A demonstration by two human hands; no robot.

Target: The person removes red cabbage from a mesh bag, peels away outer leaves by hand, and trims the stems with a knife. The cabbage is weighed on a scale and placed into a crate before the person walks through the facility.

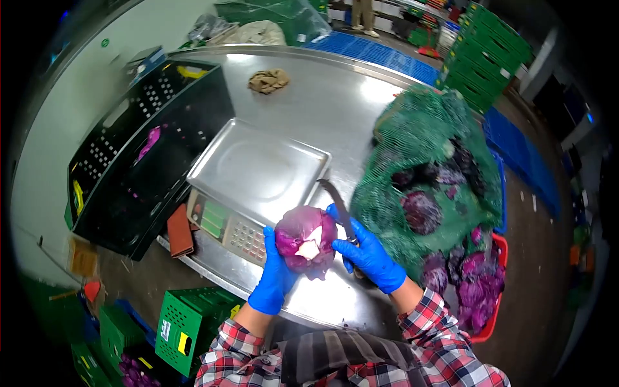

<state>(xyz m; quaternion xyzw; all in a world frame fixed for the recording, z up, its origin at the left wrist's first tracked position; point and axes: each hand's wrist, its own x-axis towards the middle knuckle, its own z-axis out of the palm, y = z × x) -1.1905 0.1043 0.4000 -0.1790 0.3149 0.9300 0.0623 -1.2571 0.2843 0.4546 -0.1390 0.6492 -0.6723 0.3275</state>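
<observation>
Purple cabbage: between the hands, by the scale; bottom hidden.
Left hand: holding the cabbage, some fingers hidden.
Right hand: wrapped round the knife, handle partly covered.

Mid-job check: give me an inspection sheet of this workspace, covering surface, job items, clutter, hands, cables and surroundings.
Surface: shiny metal table, dark specks near its front edge.
Job's things: purple cabbage with a white patch; curved knife; weighing scale; green net bag holding more cabbages.
Clutter: crumpled brown wad toward the far edge.
Left hand: blue-gloved, holding the cabbage.
Right hand: blue-gloved, gripping the knife, blade toward the scale.
Cables: nothing clearly seen.
Surroundings: black crate at left; red crate of purple leaves at right; stacked green crates beyond.
</observation>
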